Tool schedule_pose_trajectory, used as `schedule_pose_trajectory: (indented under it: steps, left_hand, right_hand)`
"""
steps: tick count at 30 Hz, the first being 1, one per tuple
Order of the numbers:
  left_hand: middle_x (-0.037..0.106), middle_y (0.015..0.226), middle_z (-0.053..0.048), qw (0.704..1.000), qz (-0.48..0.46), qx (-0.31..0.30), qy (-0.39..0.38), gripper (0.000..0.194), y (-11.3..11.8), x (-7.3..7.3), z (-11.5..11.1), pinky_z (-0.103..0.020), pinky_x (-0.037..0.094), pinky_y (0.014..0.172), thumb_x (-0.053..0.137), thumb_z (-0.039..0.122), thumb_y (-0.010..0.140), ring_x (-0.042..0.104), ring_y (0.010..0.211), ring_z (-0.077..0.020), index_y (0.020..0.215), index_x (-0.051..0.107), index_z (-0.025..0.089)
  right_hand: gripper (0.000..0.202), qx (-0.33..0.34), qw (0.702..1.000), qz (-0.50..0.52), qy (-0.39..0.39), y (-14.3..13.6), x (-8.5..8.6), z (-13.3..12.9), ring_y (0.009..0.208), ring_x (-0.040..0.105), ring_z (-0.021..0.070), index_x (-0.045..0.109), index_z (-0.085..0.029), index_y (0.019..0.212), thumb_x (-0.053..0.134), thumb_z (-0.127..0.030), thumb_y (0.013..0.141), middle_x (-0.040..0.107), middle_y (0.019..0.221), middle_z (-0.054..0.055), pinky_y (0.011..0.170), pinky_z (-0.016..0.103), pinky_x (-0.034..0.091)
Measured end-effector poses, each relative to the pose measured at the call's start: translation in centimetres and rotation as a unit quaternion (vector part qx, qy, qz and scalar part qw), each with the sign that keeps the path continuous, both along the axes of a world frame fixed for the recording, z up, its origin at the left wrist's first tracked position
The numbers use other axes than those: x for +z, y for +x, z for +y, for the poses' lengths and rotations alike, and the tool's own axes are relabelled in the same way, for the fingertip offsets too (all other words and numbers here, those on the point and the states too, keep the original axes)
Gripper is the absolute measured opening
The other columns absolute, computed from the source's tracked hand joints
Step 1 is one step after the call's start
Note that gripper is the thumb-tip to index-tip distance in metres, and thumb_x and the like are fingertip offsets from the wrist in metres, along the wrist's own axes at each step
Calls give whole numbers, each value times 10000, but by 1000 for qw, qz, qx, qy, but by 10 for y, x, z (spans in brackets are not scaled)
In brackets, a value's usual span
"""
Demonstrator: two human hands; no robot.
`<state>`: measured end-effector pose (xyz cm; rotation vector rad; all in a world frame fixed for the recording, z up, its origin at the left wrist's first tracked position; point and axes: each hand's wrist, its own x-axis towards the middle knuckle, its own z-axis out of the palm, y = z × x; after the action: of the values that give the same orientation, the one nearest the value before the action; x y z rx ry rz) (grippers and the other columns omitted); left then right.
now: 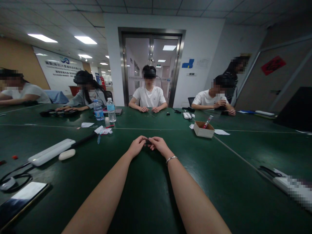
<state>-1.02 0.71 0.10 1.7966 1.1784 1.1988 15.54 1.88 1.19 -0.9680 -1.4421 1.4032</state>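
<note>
Both my arms reach forward over the dark green table (pixel 104 182). Between my fingertips is a small black object (pixel 148 142); its kind is too small and too covered to make out. My left hand (pixel 137 145) is closed on its left end. From the other side my right hand (pixel 159 145), below a silver bracelet (pixel 171 159) on the wrist, pinches it with thumb and fingers. The two hands almost meet, just above or at the table top.
Left lie a white power strip (pixel 52 152), a white oval object (pixel 67 154), a phone (pixel 24 201) and paper scraps. Two water bottles (pixel 111 110) stand farther back. A small open box (pixel 204 131) stands right of my hands. Several people sit across the table, some wearing headsets.
</note>
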Motion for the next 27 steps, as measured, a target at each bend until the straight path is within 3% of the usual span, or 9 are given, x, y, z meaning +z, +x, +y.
schedule_pose_trajectory:
  steps: [5,9,17,20,25,27]
  left_hand:
    - [581,697,-2,1000,-3,1,-14,284,0,-1,1,-257,425,620,414,371,831,540,647,-141,934,605,188]
    - [613,811,-14,1000,-15,-3,0,234,0,-1,1,-256,429,660,457,342,809,556,716,-143,916,604,196]
    - [600,802,-18,1000,-17,-8,-16,287,0,0,0,-253,418,631,431,406,831,549,713,-145,945,590,196]
    - [569,704,-3,1000,-1,-5,-29,349,0,1,0,-246,400,576,375,453,853,524,634,-138,940,588,190]
    - [601,798,-15,1000,1,-8,-7,277,1,4,-3,-246,421,638,435,394,835,553,714,-140,944,587,190]
    - [588,734,-8,1000,5,-8,-11,309,0,4,-3,-248,418,611,401,415,851,545,670,-139,940,589,186]
  right_hand:
    - [132,-1,1000,-4,-4,-1,1,-1,422,554,73,601,-98,802,575,-205,874,630,575,34,393,126,460]
    - [134,2,1000,0,1,-1,2,-2,422,552,73,598,-98,793,558,-191,881,631,577,34,396,128,460]
    - [150,0,1000,0,-3,-1,1,-1,418,554,76,602,-95,787,581,-219,869,630,575,36,390,130,458]
    - [153,0,1000,-1,-5,-1,1,-1,419,556,78,602,-94,794,581,-225,870,629,570,35,390,132,462]
    - [173,3,1000,3,0,0,0,0,423,559,74,600,-93,795,598,-254,859,637,585,42,398,132,464]
    - [185,0,1000,4,-3,0,1,-1,420,559,75,598,-98,783,608,-269,853,633,576,38,395,133,463]
